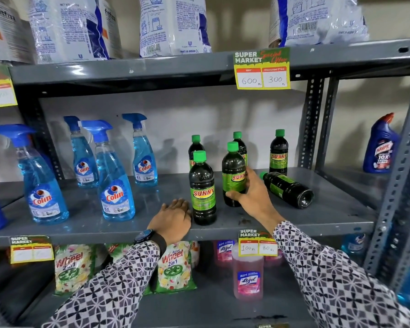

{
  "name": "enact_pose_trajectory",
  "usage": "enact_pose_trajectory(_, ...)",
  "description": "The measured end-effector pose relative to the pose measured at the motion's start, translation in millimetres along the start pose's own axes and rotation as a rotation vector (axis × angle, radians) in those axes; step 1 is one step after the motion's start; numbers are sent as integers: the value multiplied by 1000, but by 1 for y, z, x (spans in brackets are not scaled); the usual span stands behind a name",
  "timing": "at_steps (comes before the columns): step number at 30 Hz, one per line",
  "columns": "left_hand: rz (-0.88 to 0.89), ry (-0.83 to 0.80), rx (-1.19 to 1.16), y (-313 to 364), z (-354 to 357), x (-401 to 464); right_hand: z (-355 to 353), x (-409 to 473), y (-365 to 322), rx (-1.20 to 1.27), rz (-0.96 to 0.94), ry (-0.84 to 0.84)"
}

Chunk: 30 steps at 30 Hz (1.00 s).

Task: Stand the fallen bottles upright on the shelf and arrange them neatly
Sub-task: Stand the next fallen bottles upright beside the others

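Several dark Sunny bottles with green caps stand on the grey middle shelf (317,223). My right hand (252,194) grips one upright bottle (232,171) around its lower half. Just left of it another upright bottle (202,185) stands near the shelf's front edge. My left hand (173,217) rests flat on the shelf beside that bottle, fingers together, holding nothing. One bottle (287,188) lies on its side to the right, cap pointing back-left. Behind stand three more upright bottles: one at the back left (195,144), one at the back middle (239,142) and one at the back right (279,152).
Several blue Colin spray bottles (115,181) fill the shelf's left half. Detergent bags (173,24) sit on the shelf above, Wheel packs (175,268) and a pink Lizol bottle (248,273) below. A slotted steel upright (311,124) bounds the right side, with a Harpic bottle (380,145) beyond.
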State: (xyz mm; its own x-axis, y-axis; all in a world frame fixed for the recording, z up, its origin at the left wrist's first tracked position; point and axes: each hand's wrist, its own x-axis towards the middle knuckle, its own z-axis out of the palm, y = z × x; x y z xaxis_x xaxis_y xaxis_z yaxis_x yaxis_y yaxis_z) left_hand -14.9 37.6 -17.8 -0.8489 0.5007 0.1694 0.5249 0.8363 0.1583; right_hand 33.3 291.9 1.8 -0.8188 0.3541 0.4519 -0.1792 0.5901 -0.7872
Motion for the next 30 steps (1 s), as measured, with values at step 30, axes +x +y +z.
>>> enact_pose_trajectory(30,-26,-20,20,4,-4,-3,-35,-62,-17,125,52,-144)
